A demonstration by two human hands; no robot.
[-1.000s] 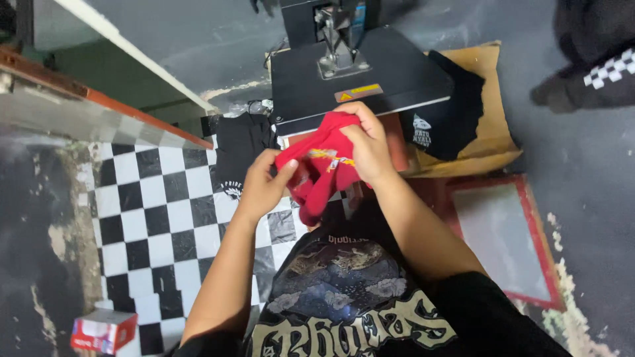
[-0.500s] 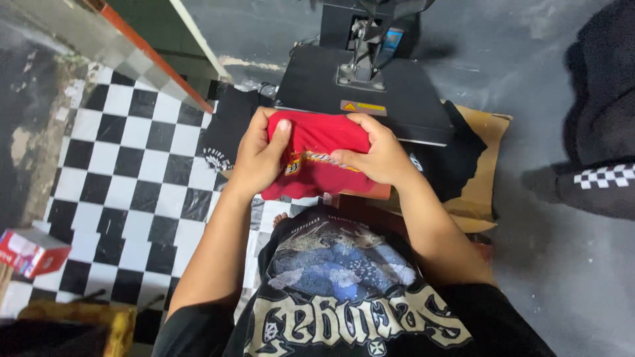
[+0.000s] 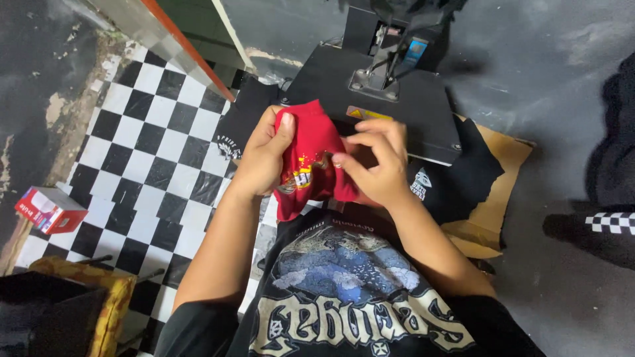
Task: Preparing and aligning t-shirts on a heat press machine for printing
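A small red cloth [image 3: 311,165] with a yellow and white print is bunched up between both my hands, just in front of a black heat press [image 3: 390,106]. My left hand [image 3: 261,155] grips its left edge with the thumb on top. My right hand [image 3: 374,165] pinches its right side with the fingers curled in. The cloth hangs above my black printed shirt [image 3: 344,291]. The press's top plate is down and lies just beyond my fingers.
A black and white checkered mat [image 3: 139,152] covers the floor at the left. Black printed garments [image 3: 241,122] lie beside the press, some on brown cardboard [image 3: 503,185]. A small red and white box [image 3: 49,209] sits at the far left. A checkered shoe [image 3: 608,221] shows at the right.
The red cloth was spread wide in front of the press; now it is gathered narrower between my hands. The view has shifted, with the press farther right.
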